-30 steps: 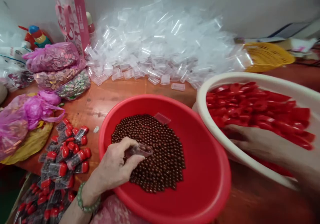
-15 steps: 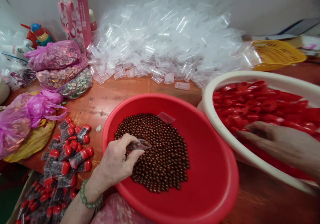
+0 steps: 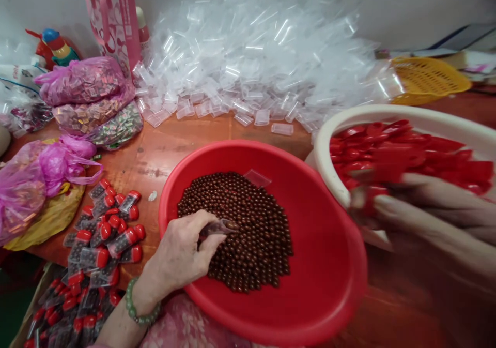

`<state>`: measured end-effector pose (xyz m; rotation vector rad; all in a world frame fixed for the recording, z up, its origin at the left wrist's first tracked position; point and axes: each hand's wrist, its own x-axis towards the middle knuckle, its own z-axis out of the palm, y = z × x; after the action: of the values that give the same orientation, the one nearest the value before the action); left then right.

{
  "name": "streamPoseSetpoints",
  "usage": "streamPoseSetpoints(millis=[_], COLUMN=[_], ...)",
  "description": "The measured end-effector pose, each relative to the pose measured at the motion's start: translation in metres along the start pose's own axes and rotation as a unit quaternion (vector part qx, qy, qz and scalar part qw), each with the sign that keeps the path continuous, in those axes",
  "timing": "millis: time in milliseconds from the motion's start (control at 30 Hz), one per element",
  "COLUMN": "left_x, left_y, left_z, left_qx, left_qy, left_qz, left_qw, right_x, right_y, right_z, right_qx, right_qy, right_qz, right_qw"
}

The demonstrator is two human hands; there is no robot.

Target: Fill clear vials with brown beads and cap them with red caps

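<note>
The person's left hand [image 3: 180,252], with a bracelet of green beads [image 3: 135,304] at the wrist, pinches a small clear plastic tube [image 3: 217,227] between thumb and fingers. The tube's tip sits at the edge of a mound of round glossy brown beads [image 3: 248,234]. The fingers close around the tube and hide part of it, so its contents are hard to make out. The mound lies in a wide red plastic basin [image 3: 329,312], and a second clear plastic tube [image 3: 256,178] rests at the mound's far edge.

The right hand [image 3: 434,213] is blurred, just over the rim of a cream plastic basin [image 3: 387,115] heaped with glossy red plastic caps [image 3: 406,151]. A smeared red cap [image 3: 372,198] shows beside its fingers [image 3: 391,206], but the blur hides how far they are open and whether they grip it.

Tubes with red caps and brown beads [image 3: 104,234] lie on an orange wooden table [image 3: 174,156] left of the red basin. More fill a cardboard box [image 3: 36,306], cut off by the frame's lower left. Behind the basins, a large heap of clear empty tubes [image 3: 251,63] is piled against a white wall.
</note>
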<state>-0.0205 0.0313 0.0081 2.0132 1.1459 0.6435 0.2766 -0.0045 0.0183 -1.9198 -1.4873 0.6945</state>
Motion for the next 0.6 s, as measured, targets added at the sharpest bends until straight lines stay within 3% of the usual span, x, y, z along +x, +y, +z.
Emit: streamPoseSetpoints(millis=[67,133,233,333,600], left_x=[-0.001,-0.001,-0.001,-0.001,-0.001], left_y=[-0.001,-0.002,-0.004,-0.007,-0.010], left_z=[-0.001,-0.002,-0.003,-0.003,-0.003], left_qx=[-0.006,-0.016,-0.027,-0.043,-0.061], left_qy=[0.010,0.016,0.016,0.011,0.021], left_qz=[-0.003,-0.008,-0.011,-0.025,-0.041], left_qw=[1.000,1.000,0.999,0.999,0.997], right_x=[-0.001,0.001,0.003,0.003,0.005], right_y=[-0.020,-0.036,-0.051,-0.059,-0.063], right_z=[0.017,0.031,0.044,0.050,0.059], right_qx=[0.095,0.127,0.085,0.046,-0.045], right_qy=[-0.015,-0.055,-0.137,-0.158,-0.176], right_qz=[0.026,0.000,-0.113,-0.205,-0.296], right_qw=[0.995,0.990,0.980,0.965,0.938])
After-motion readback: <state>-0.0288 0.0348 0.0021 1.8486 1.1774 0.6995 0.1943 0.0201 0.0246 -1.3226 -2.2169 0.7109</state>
